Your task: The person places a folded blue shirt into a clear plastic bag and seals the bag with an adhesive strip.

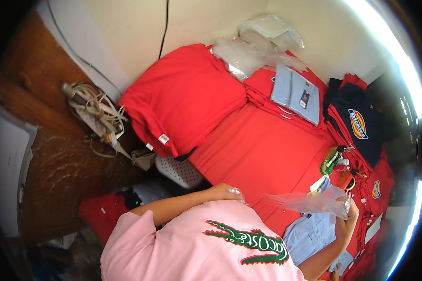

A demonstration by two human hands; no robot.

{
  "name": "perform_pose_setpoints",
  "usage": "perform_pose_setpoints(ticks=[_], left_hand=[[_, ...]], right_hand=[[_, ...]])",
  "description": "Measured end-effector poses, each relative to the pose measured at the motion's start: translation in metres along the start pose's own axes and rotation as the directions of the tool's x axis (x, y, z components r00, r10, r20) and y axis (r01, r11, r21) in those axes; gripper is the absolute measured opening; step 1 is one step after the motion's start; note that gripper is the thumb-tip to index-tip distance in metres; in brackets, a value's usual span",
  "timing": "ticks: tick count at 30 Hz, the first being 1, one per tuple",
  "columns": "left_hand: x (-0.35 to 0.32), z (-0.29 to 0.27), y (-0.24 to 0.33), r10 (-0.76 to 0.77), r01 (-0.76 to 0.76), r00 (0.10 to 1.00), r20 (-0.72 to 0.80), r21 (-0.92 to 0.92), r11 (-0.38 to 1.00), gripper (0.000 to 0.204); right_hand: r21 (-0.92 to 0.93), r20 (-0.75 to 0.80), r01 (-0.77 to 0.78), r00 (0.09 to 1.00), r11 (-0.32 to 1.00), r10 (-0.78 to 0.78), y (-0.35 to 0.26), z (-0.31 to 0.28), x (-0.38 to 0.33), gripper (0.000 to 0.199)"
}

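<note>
While chest hides much: pink shirt [197, 248] covers forearms.
Left hand [222, 192]: fingers pinching clear bag [309, 202].
Right hand [344, 220]: fingers gripping bag above blue shirt [309, 234].

clear bag [309, 202] stretched between left hand [222, 192] and right hand [344, 220] | beyond grip: open red cloth [262, 150], passable | far left: red shirt stack [183, 96] blocks | right: green tool [332, 159], dark shirts [361, 124] crowd | beneath: light blue shirt [309, 234]
</note>
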State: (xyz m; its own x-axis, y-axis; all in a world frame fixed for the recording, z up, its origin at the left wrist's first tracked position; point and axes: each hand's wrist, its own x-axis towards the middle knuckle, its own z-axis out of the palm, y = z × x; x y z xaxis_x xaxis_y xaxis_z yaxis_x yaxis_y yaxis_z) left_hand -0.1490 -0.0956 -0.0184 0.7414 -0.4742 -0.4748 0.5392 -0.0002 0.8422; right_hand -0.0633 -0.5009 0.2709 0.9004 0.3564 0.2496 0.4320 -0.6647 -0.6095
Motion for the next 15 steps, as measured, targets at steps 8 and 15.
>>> perform_pose_setpoints(ticks=[8, 15], left_hand=[[0.022, -0.073, 0.016, 0.181, -0.282, 0.920, -0.349, -0.266, 0.922, 0.044], [0.042, -0.157, 0.086, 0.345, -0.415, 0.829, -0.440, -0.072, 0.907, 0.029]], right_hand=[[0.089, 0.069, -0.010, 0.998, 0.996, 0.004, -0.041, -0.005, 0.054, 0.009], [0.101, 0.297, -0.050, 0.955, 0.994, 0.017, -0.063, 0.027, 0.169, 0.025]])
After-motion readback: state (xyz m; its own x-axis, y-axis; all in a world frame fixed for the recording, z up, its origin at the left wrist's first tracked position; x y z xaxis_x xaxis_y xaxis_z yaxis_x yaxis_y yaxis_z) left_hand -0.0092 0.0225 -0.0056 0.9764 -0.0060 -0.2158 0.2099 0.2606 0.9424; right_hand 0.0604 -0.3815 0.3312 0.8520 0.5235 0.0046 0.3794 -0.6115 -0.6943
